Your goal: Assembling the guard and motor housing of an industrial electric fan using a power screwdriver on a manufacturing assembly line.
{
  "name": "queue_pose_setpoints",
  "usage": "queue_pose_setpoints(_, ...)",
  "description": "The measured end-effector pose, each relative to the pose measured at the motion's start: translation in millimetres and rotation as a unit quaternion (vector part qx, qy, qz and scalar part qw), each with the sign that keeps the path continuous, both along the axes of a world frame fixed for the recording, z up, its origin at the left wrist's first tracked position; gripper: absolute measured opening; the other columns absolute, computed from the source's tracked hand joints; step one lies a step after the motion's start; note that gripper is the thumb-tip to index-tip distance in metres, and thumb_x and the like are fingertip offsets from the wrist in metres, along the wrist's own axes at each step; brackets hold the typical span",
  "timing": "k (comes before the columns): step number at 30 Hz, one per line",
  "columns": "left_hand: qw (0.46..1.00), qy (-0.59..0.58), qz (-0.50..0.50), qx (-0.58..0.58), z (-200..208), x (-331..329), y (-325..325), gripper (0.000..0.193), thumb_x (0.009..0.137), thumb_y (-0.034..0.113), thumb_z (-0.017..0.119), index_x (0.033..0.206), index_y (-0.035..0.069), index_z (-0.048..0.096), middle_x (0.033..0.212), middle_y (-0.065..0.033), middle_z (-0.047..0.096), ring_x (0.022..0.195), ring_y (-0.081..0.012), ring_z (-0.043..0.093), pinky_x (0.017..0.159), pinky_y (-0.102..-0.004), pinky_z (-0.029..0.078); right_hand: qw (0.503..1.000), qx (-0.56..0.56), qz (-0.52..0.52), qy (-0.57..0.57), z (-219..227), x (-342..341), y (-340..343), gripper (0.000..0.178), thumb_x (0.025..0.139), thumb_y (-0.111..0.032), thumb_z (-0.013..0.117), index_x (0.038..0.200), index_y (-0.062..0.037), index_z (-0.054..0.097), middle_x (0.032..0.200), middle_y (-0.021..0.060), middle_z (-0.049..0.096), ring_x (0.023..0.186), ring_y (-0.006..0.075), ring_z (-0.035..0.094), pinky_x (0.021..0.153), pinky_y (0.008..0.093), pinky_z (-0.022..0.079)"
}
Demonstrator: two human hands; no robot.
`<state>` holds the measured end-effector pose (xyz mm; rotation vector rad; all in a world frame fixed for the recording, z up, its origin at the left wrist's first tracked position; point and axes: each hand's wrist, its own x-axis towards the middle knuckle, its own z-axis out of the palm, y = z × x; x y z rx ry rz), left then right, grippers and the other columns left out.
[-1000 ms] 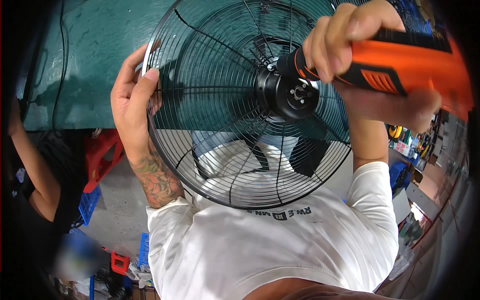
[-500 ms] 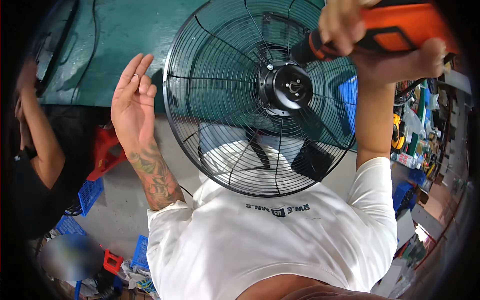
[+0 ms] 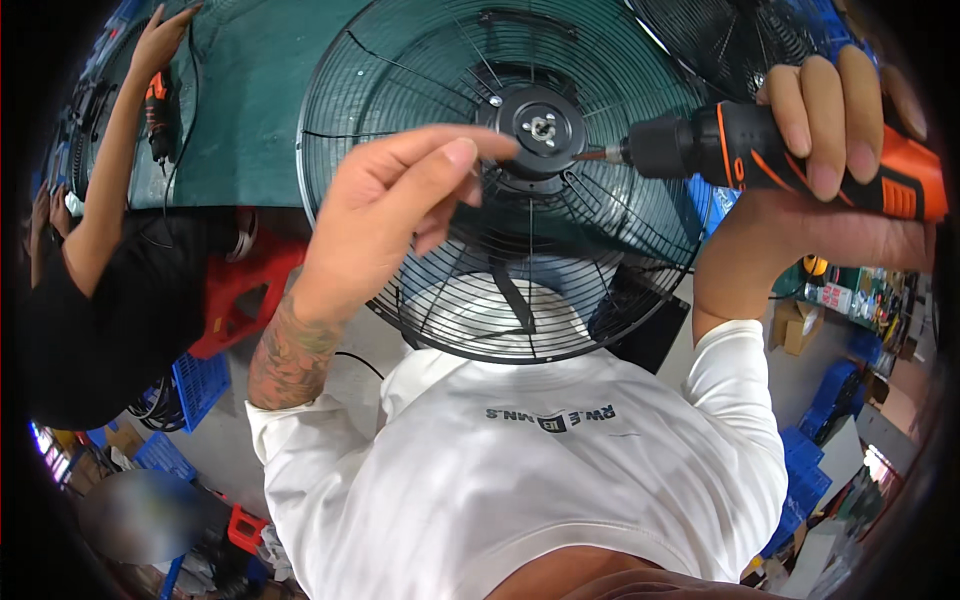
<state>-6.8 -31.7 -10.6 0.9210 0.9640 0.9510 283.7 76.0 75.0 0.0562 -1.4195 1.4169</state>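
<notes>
A round black wire fan guard (image 3: 420,290) lies before me, with a round black motor hub (image 3: 541,128) at its middle. Over the guard's left part my left hand (image 3: 385,200) reaches in, its index finger stretched to the hub's edge. Thumb and curled fingers press together; anything they hold is too small or hidden to name. My right hand (image 3: 830,140) grips an orange and black power screwdriver (image 3: 740,140), held level. Its bit points left, with the tip close to the hub's lower right edge; whether it touches is unclear.
The green tabletop (image 3: 250,90) carries another orange and black power screwdriver (image 3: 158,120). Left of me a co-worker's arm (image 3: 110,170) reaches over the table, near a red plastic stool (image 3: 235,300). A second wire guard (image 3: 730,40) lies at the far right.
My left hand has moved right, from beside the guard to its hub. The screwdriver has swung lower and level, with its bit now in sight. The co-worker's arm has lifted.
</notes>
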Motion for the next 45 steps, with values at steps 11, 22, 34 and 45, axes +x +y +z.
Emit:
queue_pose_setpoints(11, 0.965, 0.179, -0.128, 0.141, -9, 48, -17, 0.019, 0.096, 0.002, 0.066, 0.113, -0.003, 0.071, 0.09, -0.0039, 0.072, 0.062, -0.0027, 0.054, 0.053, -0.02, 0.044, 0.991, -0.045, 0.107, 0.071, -22, 18, -47, 0.044, 0.081, -0.037, 0.086, 0.109, -0.0122, 0.064, 0.076, 0.0002, 0.064, 0.061, 0.0126, 0.066, 0.063, 0.028, 0.055)
queue_pose_setpoints(22, 0.915, 0.253, -0.081, 0.304, -13, 49, -19, 0.015, 0.086, 0.0, 0.078, 0.1, -0.002, 0.072, 0.083, -0.0046, 0.069, 0.057, -0.0056, 0.051, 0.052, -0.024, 0.041, 0.996, -0.02, 0.092, 0.011, -25, 6, -47, 0.054, 0.078, -0.046, 0.085, 0.114, -0.0131, 0.061, 0.081, 0.0016, 0.064, 0.064, 0.0138, 0.066, 0.066, 0.029, 0.056)
queue_pose_setpoints(34, 0.9, 0.277, -0.067, 0.331, -19, 31, -17, 0.017, 0.083, -0.001, 0.079, 0.095, -0.001, 0.068, 0.083, -0.0073, 0.067, 0.058, -0.0116, 0.058, 0.053, -0.0253, 0.044, 0.986, 0.024, 0.142, -0.088, -19, -19, -39, 0.068, 0.074, -0.057, 0.084, 0.119, -0.014, 0.057, 0.089, 0.0033, 0.064, 0.067, 0.0153, 0.066, 0.07, 0.0299, 0.057)
queue_pose_setpoints(45, 0.813, 0.406, -0.033, 0.417, -18, 0, -9, 0.035, 0.077, 0.005, 0.085, 0.107, 0.003, 0.068, 0.085, -0.0081, 0.068, 0.06, -0.018, 0.062, 0.057, -0.0338, 0.05, 0.98, -0.037, 0.129, -0.146, -17, -56, -38, 0.054, 0.095, -0.054, 0.062, 0.126, -0.0119, 0.048, 0.089, 0.0064, 0.057, 0.071, 0.021, 0.063, 0.073, 0.0376, 0.052)
